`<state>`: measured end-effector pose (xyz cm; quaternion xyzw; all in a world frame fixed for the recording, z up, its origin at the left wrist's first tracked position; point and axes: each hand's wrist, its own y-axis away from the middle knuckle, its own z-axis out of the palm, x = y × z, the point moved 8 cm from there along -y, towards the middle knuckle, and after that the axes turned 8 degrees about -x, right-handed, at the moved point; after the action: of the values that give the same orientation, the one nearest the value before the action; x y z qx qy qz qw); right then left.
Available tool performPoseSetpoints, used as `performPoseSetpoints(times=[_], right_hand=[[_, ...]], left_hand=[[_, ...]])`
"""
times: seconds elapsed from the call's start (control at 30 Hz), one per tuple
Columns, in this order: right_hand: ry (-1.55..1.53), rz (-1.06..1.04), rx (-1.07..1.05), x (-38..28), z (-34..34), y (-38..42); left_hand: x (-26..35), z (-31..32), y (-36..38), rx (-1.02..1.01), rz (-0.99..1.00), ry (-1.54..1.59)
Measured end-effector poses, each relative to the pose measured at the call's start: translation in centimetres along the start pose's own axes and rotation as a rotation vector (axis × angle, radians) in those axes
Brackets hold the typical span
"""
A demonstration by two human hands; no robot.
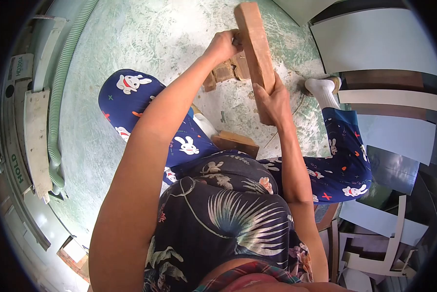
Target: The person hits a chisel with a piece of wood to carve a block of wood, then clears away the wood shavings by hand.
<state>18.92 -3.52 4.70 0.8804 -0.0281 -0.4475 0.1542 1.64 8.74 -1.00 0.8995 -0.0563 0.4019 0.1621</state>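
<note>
A long, reddish-brown wooden block (255,46) is held above the floor, slanting away from me. My right hand (273,101) is closed around its near end. Beside the block's far left side is my left hand (223,47), its fingers curled. Something small and dark shows at those fingertips, but I cannot make it out. Below the hands, rough wooden pieces (223,72) lie on the floor, partly hidden by the left wrist and the block. Another wooden block (235,142) rests between my legs.
The worn green-and-white floor (155,34) spreads around my bent legs. A ribbed green hose (63,92) runs along the left, beside long boards and boxes (20,68). Flat panels (379,44) and stacked boards (393,100) stand close on the right, near my foot.
</note>
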Motion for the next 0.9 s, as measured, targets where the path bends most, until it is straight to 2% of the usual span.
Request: performPoseSetpoints(times=[0.1,0.13,0.23,0.27,0.4,0.5,0.53,0.63,0.67,0.77,0.8,0.87,0.9], right_hand=[[-0.061,0.018,0.020,0.9,-0.7,0.7],[-0.065,0.028,0.027,0.5,-1.2,1.1],[-0.132,-0.103,0.151,-1.9,-2.9,2.0],[-0.143,-0.242,0.223,-2.3,-3.0,2.0],[0.054,0.086,-0.064,1.2,0.3,0.3],[0.010,0.012,-0.068,0.5,0.4,0.8],[0.012,0.044,-0.051,0.4,0.0,1.2],[-0.130,-0.081,0.046,-2.2,-2.1,1.8],[-0.102,-0.142,0.126,-2.6,-2.6,1.9],[-0.276,-0.197,0.137,-1.0,-1.3,1.4],[-0.135,-0.055,0.059,0.1,-0.4,1.0],[-0.034,0.061,-0.057,1.2,0.4,0.9],[0.013,0.121,-0.112,1.5,0.7,0.9]], left_hand=[[0.5,-0.2,0.1,0.079,0.180,0.017],[0.1,0.2,-0.2,0.019,0.142,0.011],[-0.4,0.4,-0.3,0.024,0.073,0.003],[-0.4,0.6,-0.4,-0.014,0.076,0.035],[0.2,0.4,-0.2,-0.025,0.048,-0.016],[-0.2,0.8,-0.4,-0.040,0.000,-0.069],[-0.7,1.1,-0.4,-0.045,-0.023,-0.093],[-0.1,0.7,0.0,-0.086,0.060,0.055],[0.0,0.5,-0.1,-0.064,0.120,0.062],[0.2,0.1,-0.2,0.009,0.190,-0.029],[-0.2,0.3,-0.2,0.001,0.121,-0.042],[-0.7,0.7,-0.6,-0.018,-0.010,-0.073],[-0.5,0.7,-0.8,-0.019,-0.002,-0.062]])
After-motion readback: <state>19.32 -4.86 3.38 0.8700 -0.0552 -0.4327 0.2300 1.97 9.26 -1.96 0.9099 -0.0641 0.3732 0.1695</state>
